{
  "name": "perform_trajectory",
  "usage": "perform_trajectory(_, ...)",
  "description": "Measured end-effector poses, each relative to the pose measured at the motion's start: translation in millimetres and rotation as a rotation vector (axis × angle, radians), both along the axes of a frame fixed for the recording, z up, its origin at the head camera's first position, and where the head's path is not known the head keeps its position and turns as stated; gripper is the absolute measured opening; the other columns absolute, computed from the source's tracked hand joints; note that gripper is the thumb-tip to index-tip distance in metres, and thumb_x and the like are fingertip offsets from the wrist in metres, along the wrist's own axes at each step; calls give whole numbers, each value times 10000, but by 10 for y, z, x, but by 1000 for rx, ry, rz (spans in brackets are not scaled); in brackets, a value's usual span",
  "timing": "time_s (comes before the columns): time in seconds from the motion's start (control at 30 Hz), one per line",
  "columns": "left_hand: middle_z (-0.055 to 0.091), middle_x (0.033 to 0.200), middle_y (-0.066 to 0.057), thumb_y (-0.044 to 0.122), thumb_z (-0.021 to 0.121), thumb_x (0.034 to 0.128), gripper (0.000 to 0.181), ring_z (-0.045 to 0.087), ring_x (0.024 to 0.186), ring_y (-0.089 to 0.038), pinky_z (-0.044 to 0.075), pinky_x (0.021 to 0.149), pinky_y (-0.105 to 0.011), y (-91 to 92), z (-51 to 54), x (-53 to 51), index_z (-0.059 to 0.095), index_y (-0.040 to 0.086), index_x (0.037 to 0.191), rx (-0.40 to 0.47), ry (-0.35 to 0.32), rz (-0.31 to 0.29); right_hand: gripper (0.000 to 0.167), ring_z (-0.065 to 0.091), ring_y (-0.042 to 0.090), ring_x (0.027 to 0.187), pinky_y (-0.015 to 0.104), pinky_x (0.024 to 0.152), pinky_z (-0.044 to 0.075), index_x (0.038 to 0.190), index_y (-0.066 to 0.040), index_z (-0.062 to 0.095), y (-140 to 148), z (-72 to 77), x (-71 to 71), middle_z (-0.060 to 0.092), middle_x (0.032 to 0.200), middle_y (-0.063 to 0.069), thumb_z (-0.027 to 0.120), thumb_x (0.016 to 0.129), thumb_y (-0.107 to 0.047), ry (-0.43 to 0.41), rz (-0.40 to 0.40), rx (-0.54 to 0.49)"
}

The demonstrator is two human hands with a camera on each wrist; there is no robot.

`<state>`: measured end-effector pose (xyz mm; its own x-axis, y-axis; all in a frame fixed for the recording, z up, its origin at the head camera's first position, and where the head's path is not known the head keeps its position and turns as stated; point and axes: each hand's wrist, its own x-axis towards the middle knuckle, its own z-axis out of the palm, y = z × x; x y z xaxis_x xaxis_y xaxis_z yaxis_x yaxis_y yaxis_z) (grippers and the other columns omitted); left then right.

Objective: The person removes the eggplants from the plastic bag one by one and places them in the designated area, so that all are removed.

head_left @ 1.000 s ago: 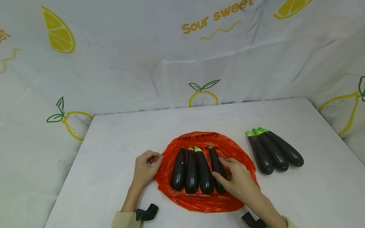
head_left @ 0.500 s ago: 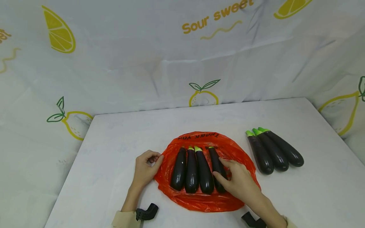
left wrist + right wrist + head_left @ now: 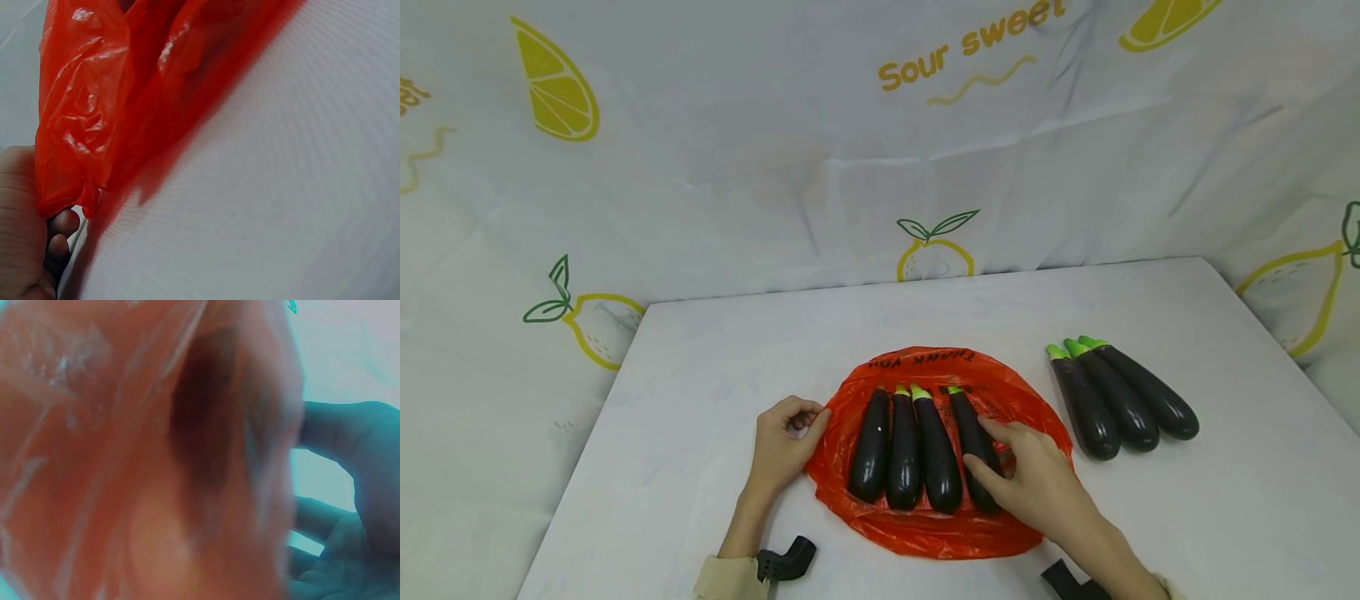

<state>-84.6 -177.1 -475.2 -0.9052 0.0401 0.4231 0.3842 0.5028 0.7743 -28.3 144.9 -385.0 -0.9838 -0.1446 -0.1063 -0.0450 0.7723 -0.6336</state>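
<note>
A red plastic bag (image 3: 917, 533) lies spread on the table with its rim opened round several dark eggplants (image 3: 904, 450) lying side by side, green stem ends toward the back. The left hand (image 3: 784, 442) pinches the bag's left edge between thumb and finger; the left wrist view shows that hand (image 3: 22, 231) at the red film (image 3: 87, 119). Over the bag's right side, the right hand (image 3: 1037, 479) has thumb and fingers round the rightmost eggplant (image 3: 973, 437). In the right wrist view, red film (image 3: 94, 487) hides the fingertips of the right hand (image 3: 350, 487).
Three more eggplants (image 3: 1120, 400) lie together on the white table (image 3: 715, 358) to the right of the bag. A white cloth (image 3: 737, 167) with lemon prints hangs behind the table. Black wrist mounts (image 3: 786, 560) sit at both wrists.
The right hand has moved slightly right, and the lower end of the rightmost eggplant has shifted right with it, away from the eggplant beside it. The left hand stays where it was.
</note>
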Motion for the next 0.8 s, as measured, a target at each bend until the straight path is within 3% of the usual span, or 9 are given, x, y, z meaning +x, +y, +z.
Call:
perform_trajectory(0.17, 672, 755, -10, 91, 775, 873, 53, 539, 687, -75, 492, 625, -197, -36, -37, -15, 759, 43, 888, 15, 14, -35, 581, 598, 130, 742, 203, 580, 493, 1318, 18, 659, 6, 26, 24, 705, 1264, 227, 821, 851, -287, 13, 11, 6)
perform_trajectory(0.33, 667, 757, 10, 127, 770, 886, 79, 534, 693, -52, 493, 629, -196, -36, -30, -18, 754, 50, 880, 6, -2, -30, 575, 599, 140, 754, 228, 602, 537, 1305, 20, 668, 10, 43, 37, 707, 1262, 224, 830, 842, -280, 20, 8, 2)
perform_trajectory(0.47, 674, 751, 4, 50, 782, 847, 38, 540, 684, -87, 498, 624, -211, -22, -39, -14, 758, 49, 876, 7, -2, -12, 567, 680, 217, 888, 338, 700, 619, 1297, 16, 676, 21, 51, 57, 708, 1271, 217, 834, 839, -280, 36, 13, -3)
perform_trajectory(0.8, 663, 747, 18, 100, 783, 869, 49, 527, 688, -45, 485, 626, -182, -32, -47, -21, 755, 63, 883, -3, 19, -19, 570, 686, 402, 1153, 498, 836, 616, 1314, -7, 672, 41, 79, 99, 690, 1311, 208, 827, 850, -300, 38, 32, -7)
